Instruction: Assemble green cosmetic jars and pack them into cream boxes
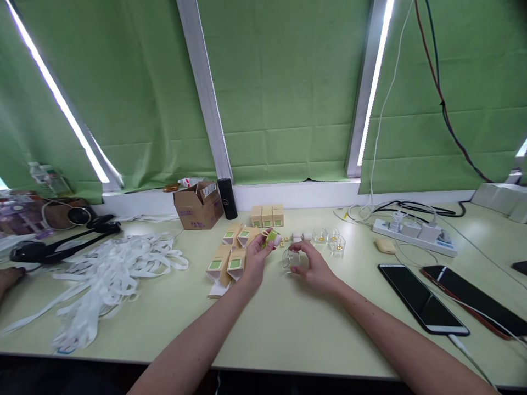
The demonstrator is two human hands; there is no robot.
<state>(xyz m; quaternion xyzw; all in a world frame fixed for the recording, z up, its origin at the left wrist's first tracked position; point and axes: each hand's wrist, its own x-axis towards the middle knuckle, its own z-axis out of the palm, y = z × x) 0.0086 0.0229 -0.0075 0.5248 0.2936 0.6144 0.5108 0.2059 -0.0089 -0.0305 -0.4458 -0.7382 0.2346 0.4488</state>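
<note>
My left hand (258, 253) is closed on a small green and white piece (272, 238), whose kind I cannot make out. Fingers of my right hand (312, 265) grip a clear glass cup (290, 259) just above the table, tilted on its side. Beyond it stand small white cylinders (302, 236) and several clear glass cups (337, 244) with yellowish spots in their bottoms. Tiny yellow pieces (284, 241) lie between the hands. Left of my left hand are open tan boxes (218, 262) with green squares, and closed tan boxes (267, 215) stand behind.
A heap of white straps (119, 274) covers the left, beside black headphones (61, 247) and another person's hand (10, 280). A cardboard box (200, 206) and a black cylinder (227, 198) stand at the back. Phones (422, 296), cables and a power strip (415, 236) lie right.
</note>
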